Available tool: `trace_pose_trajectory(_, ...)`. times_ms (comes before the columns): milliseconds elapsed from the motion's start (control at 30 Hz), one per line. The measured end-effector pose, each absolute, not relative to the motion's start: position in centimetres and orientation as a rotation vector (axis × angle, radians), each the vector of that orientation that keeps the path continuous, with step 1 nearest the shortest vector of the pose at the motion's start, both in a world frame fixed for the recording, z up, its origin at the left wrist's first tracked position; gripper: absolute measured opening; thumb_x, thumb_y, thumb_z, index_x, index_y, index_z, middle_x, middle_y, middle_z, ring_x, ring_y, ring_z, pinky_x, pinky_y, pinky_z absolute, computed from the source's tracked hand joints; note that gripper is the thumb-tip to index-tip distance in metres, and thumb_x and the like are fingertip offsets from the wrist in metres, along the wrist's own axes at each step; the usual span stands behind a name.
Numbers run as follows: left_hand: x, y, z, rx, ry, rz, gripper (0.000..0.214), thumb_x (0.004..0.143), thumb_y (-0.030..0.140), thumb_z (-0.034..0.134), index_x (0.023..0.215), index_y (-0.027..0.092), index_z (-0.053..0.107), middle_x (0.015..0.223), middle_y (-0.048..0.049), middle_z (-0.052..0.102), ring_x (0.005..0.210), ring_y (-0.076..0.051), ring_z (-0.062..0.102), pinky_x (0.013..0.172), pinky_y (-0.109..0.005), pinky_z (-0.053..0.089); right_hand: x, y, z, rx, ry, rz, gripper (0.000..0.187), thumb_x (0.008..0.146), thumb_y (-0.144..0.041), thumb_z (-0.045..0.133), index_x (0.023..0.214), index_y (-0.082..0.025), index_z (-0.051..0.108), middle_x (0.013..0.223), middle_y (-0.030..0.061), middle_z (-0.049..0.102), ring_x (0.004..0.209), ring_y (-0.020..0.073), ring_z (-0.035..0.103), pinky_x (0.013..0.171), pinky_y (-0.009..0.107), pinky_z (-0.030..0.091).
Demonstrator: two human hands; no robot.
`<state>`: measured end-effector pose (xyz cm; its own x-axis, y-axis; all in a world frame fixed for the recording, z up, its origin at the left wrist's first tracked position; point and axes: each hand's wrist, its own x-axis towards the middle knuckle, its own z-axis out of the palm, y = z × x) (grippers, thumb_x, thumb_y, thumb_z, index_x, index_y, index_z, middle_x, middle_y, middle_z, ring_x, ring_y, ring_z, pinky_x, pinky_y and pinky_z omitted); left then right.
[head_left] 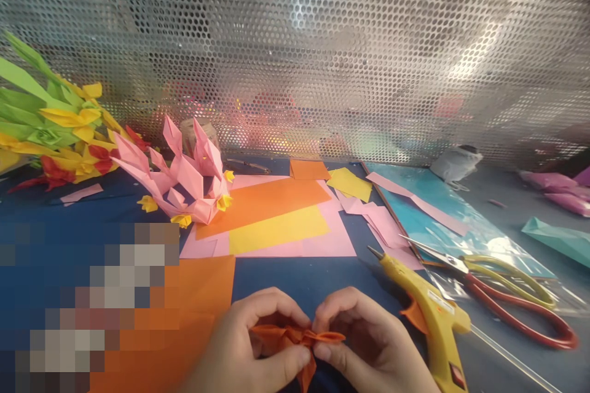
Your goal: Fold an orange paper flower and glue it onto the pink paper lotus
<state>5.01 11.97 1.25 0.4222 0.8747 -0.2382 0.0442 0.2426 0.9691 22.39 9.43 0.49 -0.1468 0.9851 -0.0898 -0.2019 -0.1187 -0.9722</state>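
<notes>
Between my two hands, low in the middle of the head view, is a folded orange paper flower (303, 338) with several pointed petals. My left hand (258, 344) pinches its left side between thumb and fingers. On the right side, the thumb and fingertips of my right hand (364, 341) close on the same flower. The fingertips of both hands nearly meet above its centre. Part of the flower is hidden behind the fingers. Just right of my right hand lies a yellow glue gun (426, 307) with a clear glue stick in its back end.
Scissors (479, 282) with red and yellow handles lie at the right, by a blue packet (442, 209). Behind my hands are orange (262, 202), yellow (281, 221) and pink paper sheets. A pink folded-paper piece (184, 178) stands left of them. A perforated metal panel (295, 55) rises behind.
</notes>
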Motion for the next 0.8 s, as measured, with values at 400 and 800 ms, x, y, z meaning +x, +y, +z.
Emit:
trace_pose_trajectory(400, 4.9, 12.0, 1.0, 1.145, 0.914, 0.684, 0.008, 0.073, 0.019, 0.066, 0.079, 0.020, 0.060, 0.079, 0.0023, 0.060, 0.069, -0.014, 0.060, 0.064, -0.025, 0.047, 23.1, 10.0, 0.9, -1.068, -1.303, 1.465, 0.005, 0.082, -0.028, 0.071, 0.086, -0.026, 0.069, 0.082, 0.0001, 0.068, 0.079, 0.0130, 0.064, 0.074, 0.021, 0.052)
trace_pose_trajectory(800, 5.1, 11.6, 1.8, 1.148, 0.984, 0.727, 0.012, 0.070, 0.022, 0.067, 0.077, 0.020, 0.058, 0.076, 0.0022, 0.059, 0.073, -0.016, 0.059, 0.065, -0.026, 0.045, 22.3, 9.4, 0.9, -1.144, -1.169, 1.387, 0.019, 0.077, -0.042, 0.073, 0.082, -0.024, 0.068, 0.072, 0.0004, 0.068, 0.068, 0.0134, 0.063, 0.068, 0.023, 0.051)
